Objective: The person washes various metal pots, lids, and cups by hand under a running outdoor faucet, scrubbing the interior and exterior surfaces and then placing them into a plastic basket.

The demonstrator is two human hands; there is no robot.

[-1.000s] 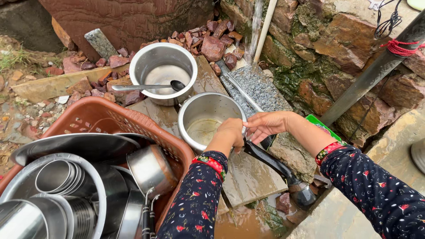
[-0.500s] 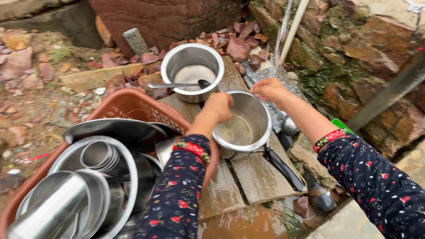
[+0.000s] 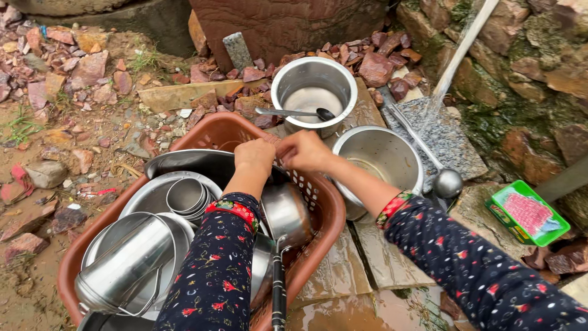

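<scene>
My left hand and my right hand meet over the far rim of a brown plastic basket. The fingers of both are curled, and whether they grip anything is hidden. Just below my left wrist a steel saucepan lies tilted in the basket, its black handle pointing toward me. The basket also holds steel plates, nested steel cups and a steel jug lying on its side.
A steel pot stands right of the basket on wet stone. Behind it another steel pot holds a ladle. A long ladle rests by a grey slab. A green soap tray sits at right. Water pours from a pipe.
Both hands carried the saucepan from over the wet stone leftward into the basket, where it now lies. The view shifted left and down.
</scene>
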